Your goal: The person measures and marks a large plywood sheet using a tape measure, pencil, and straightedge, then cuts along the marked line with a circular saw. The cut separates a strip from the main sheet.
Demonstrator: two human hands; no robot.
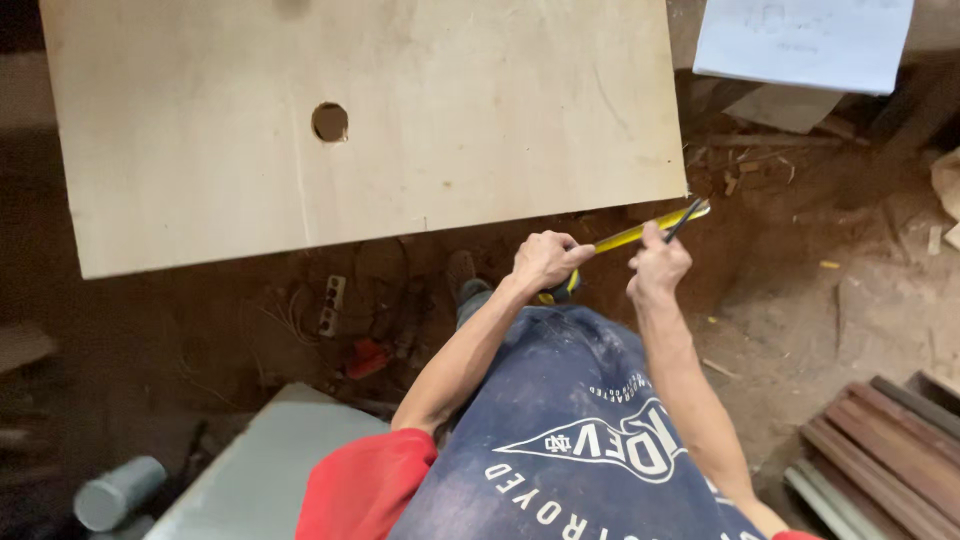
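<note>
1. Left hand (pixel 545 260): fingers clenched around the case of a yellow tape measure (pixel 600 250), held just below the near edge of the plywood sheet (pixel 400 120).
2. Tape measure: its blade runs up and to the right, reaching the sheet's near right corner.
3. Right hand (pixel 658 265): fingers grasping a dark pencil (pixel 685 218), its tip at the blade's far end beside that corner.
4. Plywood sheet: pale, lying flat, with one round hole (pixel 330 122) left of centre.
5. Surroundings: dirt floor (pixel 800 300) with wood scraps, stacked boards (pixel 880 450) at lower right, a white paper sheet (pixel 805 40) at upper right.
</note>
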